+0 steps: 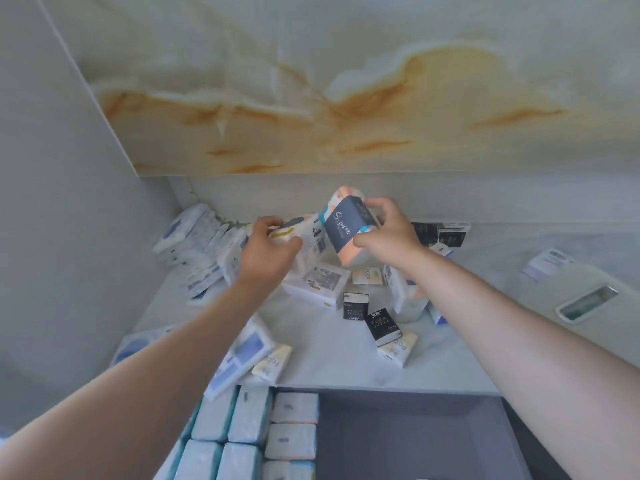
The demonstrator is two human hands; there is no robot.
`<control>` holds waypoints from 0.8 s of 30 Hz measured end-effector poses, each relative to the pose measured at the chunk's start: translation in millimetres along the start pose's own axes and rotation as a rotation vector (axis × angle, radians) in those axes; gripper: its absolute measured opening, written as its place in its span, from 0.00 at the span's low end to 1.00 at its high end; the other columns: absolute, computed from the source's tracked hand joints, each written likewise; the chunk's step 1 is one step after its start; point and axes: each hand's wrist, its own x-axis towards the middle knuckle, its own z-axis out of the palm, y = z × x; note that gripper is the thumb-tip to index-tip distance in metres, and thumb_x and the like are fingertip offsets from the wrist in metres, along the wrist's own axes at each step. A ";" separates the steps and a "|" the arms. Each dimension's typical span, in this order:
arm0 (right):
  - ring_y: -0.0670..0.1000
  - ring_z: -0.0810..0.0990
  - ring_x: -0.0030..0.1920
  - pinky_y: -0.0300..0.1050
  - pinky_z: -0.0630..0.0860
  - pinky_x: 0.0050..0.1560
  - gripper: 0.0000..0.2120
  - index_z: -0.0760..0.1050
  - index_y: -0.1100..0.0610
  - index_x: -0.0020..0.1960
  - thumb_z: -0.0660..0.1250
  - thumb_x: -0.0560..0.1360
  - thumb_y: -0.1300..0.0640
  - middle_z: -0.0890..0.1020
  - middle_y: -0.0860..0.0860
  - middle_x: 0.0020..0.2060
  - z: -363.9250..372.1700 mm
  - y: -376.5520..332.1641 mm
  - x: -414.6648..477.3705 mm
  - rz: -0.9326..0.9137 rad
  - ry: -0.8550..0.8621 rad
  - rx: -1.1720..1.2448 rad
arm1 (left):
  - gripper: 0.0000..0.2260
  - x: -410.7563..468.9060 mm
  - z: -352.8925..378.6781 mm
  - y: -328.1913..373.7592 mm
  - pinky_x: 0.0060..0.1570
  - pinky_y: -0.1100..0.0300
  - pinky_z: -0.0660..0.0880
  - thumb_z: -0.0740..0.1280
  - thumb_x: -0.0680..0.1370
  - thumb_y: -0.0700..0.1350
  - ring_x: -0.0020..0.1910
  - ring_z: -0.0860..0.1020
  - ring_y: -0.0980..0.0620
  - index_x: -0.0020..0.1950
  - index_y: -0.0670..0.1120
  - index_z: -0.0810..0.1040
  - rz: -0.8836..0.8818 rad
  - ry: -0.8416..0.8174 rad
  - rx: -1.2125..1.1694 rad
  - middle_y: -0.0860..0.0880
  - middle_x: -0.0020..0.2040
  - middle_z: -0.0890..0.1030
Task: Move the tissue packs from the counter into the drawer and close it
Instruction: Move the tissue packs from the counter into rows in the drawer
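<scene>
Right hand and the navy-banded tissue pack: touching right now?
Touching. Head view shows the right hand gripping the navy-banded tissue pack, fingers on its top edge, thumb on its lower side.

drawer (415, 438) open in front of counter (329, 358) | stacked packs (242, 420) fill drawer's left part | small packs (381, 323) lie mid-counter behind drawer | leaning packs (194, 244) line back-left corner against wall (69, 237) | right hand (388, 233) holds raised pack (346, 230) above counter's back | left hand (268, 251) holds second pack (313, 237) just left of it | lone pack (547, 263) far right on counter
</scene>
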 end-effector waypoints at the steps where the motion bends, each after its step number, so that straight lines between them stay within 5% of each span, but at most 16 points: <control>1: 0.50 0.80 0.52 0.49 0.80 0.49 0.31 0.69 0.42 0.66 0.72 0.66 0.60 0.77 0.48 0.56 2.4 -4.2 -11.8 0.006 -0.034 0.018 | 0.16 -9.0 -14.9 -3.2 0.41 0.68 0.69 0.70 0.74 0.46 0.43 0.77 0.56 0.61 0.52 0.74 0.003 -0.005 0.005 0.54 0.53 0.79; 7: 0.48 0.83 0.48 0.49 0.82 0.49 0.34 0.68 0.46 0.70 0.73 0.66 0.59 0.81 0.47 0.52 29.9 -8.8 -80.1 0.018 -0.152 0.076 | 0.20 -67.0 -95.7 -32.1 0.47 0.48 0.80 0.67 0.67 0.53 0.46 0.81 0.47 0.59 0.55 0.72 -0.065 -0.108 -0.051 0.50 0.55 0.79; 9: 0.50 0.84 0.50 0.51 0.82 0.52 0.32 0.71 0.48 0.68 0.74 0.66 0.60 0.82 0.48 0.52 39.2 -3.2 -99.0 0.038 -0.203 0.053 | 0.21 -84.6 -118.1 -43.5 0.45 0.48 0.81 0.69 0.69 0.53 0.47 0.81 0.48 0.60 0.56 0.71 -0.095 -0.140 -0.042 0.51 0.55 0.78; 11: 0.49 0.83 0.48 0.47 0.80 0.44 0.29 0.73 0.50 0.67 0.73 0.68 0.63 0.81 0.48 0.50 44.6 3.6 -118.1 0.052 -0.297 0.015 | 0.21 -103.5 -137.8 -58.9 0.42 0.53 0.78 0.71 0.72 0.52 0.46 0.80 0.51 0.63 0.56 0.70 -0.117 -0.190 0.024 0.52 0.54 0.77; 16: 0.47 0.77 0.52 0.40 0.74 0.47 0.24 0.77 0.41 0.63 0.71 0.71 0.60 0.78 0.46 0.55 45.3 14.8 -164.4 0.033 -0.593 -0.282 | 0.22 -138.9 -161.6 -90.4 0.58 0.47 0.77 0.74 0.69 0.50 0.53 0.79 0.49 0.61 0.55 0.71 -0.183 -0.306 0.144 0.49 0.58 0.79; 20: 0.48 0.80 0.56 0.44 0.79 0.56 0.28 0.74 0.49 0.69 0.73 0.70 0.57 0.79 0.48 0.59 55.9 27.0 -198.5 0.029 -0.760 -0.504 | 0.19 -150.6 -162.7 -76.1 0.48 0.53 0.79 0.71 0.72 0.46 0.46 0.80 0.50 0.61 0.53 0.73 -0.083 -0.351 0.238 0.50 0.50 0.80; 24: 0.49 0.83 0.51 0.46 0.81 0.52 0.21 0.79 0.48 0.59 0.76 0.67 0.53 0.83 0.46 0.53 76.8 37.9 -229.6 -0.030 -0.915 -0.632 | 0.19 -166.9 -169.3 -71.0 0.49 0.49 0.80 0.71 0.70 0.49 0.46 0.81 0.49 0.59 0.54 0.72 -0.033 -0.437 0.255 0.48 0.49 0.82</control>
